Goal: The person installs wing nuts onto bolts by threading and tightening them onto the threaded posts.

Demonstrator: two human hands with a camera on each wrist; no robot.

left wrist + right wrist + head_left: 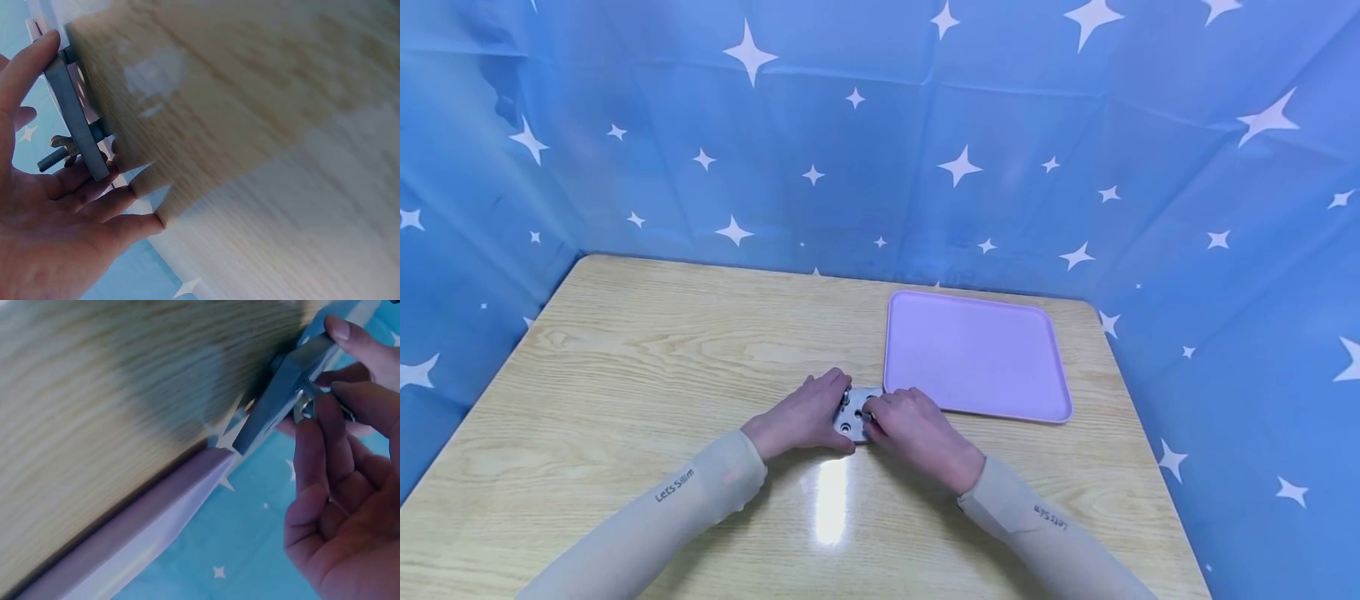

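A thick grey metal plate (859, 434) with holes lies between both hands, close to the table surface. My left hand (805, 417) grips it from the left, thumb on the near edge and fingers at the far end. A bolt stands through the plate with a brass-coloured wing nut (62, 148) on its thread, near the left fingers. Over the plate's right part, my right hand (917, 429) pinches another wing nut (302, 405) between thumb and fingers. Bolt heads (100, 128) project beneath the plate.
A shallow purple tray (973, 354) lies just right of and beyond the plate, its near-left corner close to my right hand. The wood-grain table (685, 342) extends left and forward. Blue star-patterned curtains (880, 133) stand behind and at the sides.
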